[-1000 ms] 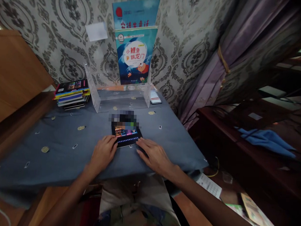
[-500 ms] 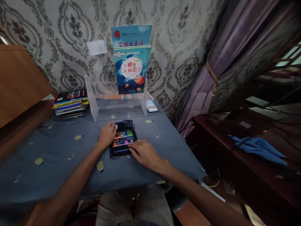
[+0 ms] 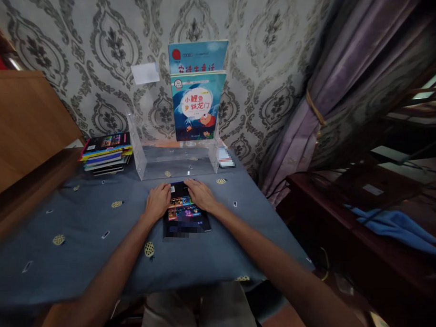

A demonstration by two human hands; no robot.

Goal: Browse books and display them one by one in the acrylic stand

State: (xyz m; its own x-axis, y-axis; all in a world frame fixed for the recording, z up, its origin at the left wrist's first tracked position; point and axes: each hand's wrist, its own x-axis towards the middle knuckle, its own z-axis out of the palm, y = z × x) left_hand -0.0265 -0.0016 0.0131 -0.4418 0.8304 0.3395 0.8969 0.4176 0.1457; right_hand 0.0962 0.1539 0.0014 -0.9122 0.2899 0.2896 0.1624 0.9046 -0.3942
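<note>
A dark book with a colourful cover lies flat on the blue-grey tablecloth in front of me. My left hand rests on its far left corner, fingers curled over the edge. My right hand lies on its far right corner, fingers bent down onto the cover. Just beyond the book stands a clear acrylic book stand holding two upright blue picture books against the wall.
A stack of several books sits at the table's far left. A wooden panel rises on the left. Purple curtains hang on the right, above a dark bench with a blue cloth.
Both hands have moved from the book's near edge to its far corners, the left first, then the right. The view has shifted slightly.
</note>
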